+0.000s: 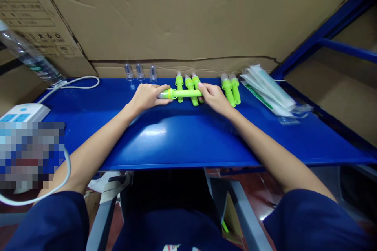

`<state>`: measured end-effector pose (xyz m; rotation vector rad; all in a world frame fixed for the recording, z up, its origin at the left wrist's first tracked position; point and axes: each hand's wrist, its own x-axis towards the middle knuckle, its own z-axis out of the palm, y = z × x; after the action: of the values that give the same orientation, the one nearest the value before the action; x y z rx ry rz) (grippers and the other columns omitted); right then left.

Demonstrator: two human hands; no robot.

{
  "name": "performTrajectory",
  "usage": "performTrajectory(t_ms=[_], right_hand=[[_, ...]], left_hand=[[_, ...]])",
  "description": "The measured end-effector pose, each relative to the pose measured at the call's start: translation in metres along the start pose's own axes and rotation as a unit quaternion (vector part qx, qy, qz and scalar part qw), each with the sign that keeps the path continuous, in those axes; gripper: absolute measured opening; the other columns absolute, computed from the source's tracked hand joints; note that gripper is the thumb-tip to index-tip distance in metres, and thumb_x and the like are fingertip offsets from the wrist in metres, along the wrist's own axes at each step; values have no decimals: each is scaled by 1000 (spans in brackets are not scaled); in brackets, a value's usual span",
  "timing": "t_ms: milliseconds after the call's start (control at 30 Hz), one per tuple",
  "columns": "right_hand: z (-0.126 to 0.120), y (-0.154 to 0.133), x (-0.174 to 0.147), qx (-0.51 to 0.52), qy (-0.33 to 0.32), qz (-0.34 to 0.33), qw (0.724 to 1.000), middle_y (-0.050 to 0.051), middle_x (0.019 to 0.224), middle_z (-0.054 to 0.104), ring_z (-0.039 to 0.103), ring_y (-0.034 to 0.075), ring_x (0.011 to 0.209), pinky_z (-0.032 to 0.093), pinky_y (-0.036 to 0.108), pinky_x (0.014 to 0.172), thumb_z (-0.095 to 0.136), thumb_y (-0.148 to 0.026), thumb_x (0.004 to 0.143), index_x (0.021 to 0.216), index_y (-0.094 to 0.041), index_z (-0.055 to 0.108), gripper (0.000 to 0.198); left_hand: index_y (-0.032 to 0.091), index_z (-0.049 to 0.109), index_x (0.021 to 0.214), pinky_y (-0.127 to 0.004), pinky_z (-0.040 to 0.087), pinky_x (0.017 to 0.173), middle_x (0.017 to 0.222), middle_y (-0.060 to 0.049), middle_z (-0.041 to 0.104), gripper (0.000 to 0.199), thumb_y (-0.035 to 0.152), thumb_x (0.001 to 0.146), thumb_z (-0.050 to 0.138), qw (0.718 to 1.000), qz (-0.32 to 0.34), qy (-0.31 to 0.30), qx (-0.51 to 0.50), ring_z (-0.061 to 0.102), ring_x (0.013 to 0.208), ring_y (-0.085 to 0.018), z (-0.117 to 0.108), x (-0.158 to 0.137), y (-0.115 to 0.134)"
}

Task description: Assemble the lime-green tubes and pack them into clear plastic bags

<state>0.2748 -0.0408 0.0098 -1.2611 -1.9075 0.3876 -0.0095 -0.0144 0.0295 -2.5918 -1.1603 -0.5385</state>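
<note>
Level above the blue table (176,137), I hold a lime-green stick with a clear cap (187,93) between both hands. The fingers of my left hand (149,96) close around its clear-capped end. At the plain green end, my right hand (214,96) pinches the tip. Just behind it are three similar green sticks (179,80), partly covered by the held one and my right hand. Two more capped green sticks (228,89) lie to the right of my right hand. Three loose clear caps (139,72) stand upright behind my left hand.
Plastic-wrapped white packets (269,88) lie at the table's right. On the left are a white power strip (25,113), its white cable (85,77) and a clear bottle (32,60). A cardboard wall (182,15) closes off the back; a blue frame bar (347,49) borders the right.
</note>
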Motion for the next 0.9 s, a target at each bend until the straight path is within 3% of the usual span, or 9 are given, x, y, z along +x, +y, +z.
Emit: performTrajectory(t_ms=[133, 233, 333, 467, 633, 900], right_hand=[[2, 5, 2, -35, 41, -97, 994, 11, 105, 71, 64, 21, 79, 53, 34, 76, 50, -67, 101, 118, -19, 59, 52], [3, 10, 4, -68, 35, -153, 985, 13, 119, 68, 66, 23, 83, 56, 39, 82, 59, -55, 100, 129, -20, 55, 45], [3, 15, 4, -91, 40, -186, 977, 12, 113, 68, 67, 25, 85, 57, 42, 85, 57, -44, 102, 126, -21, 58, 33], [3, 19, 2, -97, 48, -209, 972, 12, 102, 69, 67, 26, 85, 57, 42, 81, 54, -44, 104, 114, -21, 63, 27], [9, 24, -2, -83, 49, -181, 979, 10, 90, 70, 63, 23, 73, 54, 38, 72, 57, -49, 102, 108, -20, 66, 31], [10, 25, -4, -55, 23, -131, 990, 6, 77, 68, 58, 20, 65, 47, 33, 67, 62, -35, 93, 102, -17, 71, 22]], left_hand=[[24, 75, 128, -28, 41, 63, 98, -10, 82, 57, 65, 90, 67, 999, -43, 0, 0, 76, 82, -27, -6, 1, -3], [22, 75, 126, -28, 41, 65, 91, -10, 81, 57, 64, 90, 66, 997, -76, 0, -3, 76, 81, -28, -9, 1, -10], [21, 77, 123, -27, 41, 65, 86, -8, 80, 56, 64, 89, 67, 996, -83, -6, -24, 75, 78, -26, -7, 1, -17], [20, 76, 122, -27, 39, 63, 83, -8, 80, 58, 67, 88, 69, 998, -58, -25, -31, 75, 77, -26, -2, 0, -20], [18, 73, 127, -28, 41, 64, 88, -11, 80, 66, 69, 85, 73, 998, -39, -46, 13, 76, 81, -29, -2, -1, -15], [18, 72, 130, -31, 42, 65, 93, -13, 81, 61, 61, 89, 68, 995, -44, -74, 54, 76, 85, -32, -9, -1, -4]])
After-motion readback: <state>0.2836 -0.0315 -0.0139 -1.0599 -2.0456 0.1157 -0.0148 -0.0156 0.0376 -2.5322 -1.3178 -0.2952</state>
